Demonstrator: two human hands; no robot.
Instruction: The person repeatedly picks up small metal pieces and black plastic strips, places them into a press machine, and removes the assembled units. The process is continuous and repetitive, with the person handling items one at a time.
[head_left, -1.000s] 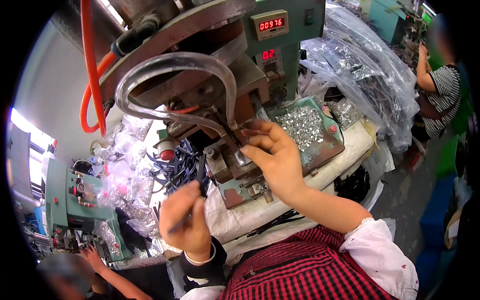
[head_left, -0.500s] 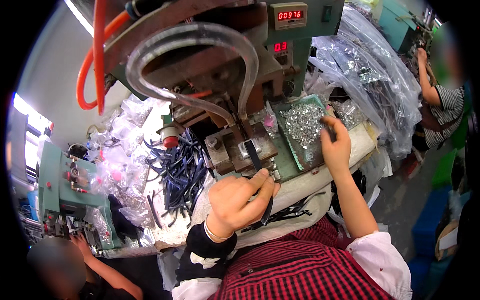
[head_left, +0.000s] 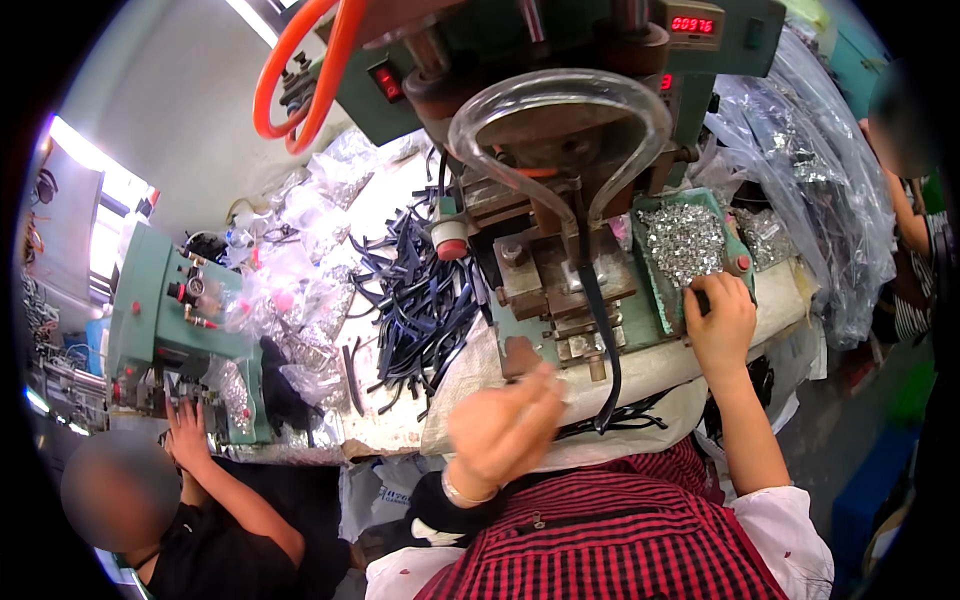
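Observation:
A long black strap hangs from the press's die block, its upper end in the die and its lower end curving down toward my apron. My left hand, smeared by motion, is left of the strap's lower end and apart from it. At the near edge of a green tray full of small silvery metal pieces, my right hand rests with its fingers curled. Something dark shows between its thumb and fingers, too small to make out.
Many black straps lie piled left of the press, near a red button. Clear plastic bags stand beyond them. More straps lie on the cloth before me. Co-workers sit at both sides, one at a green machine.
My left hand has let go of the strap and drawn back from it. My right hand has come down to the tray's near edge. The view has shifted left.

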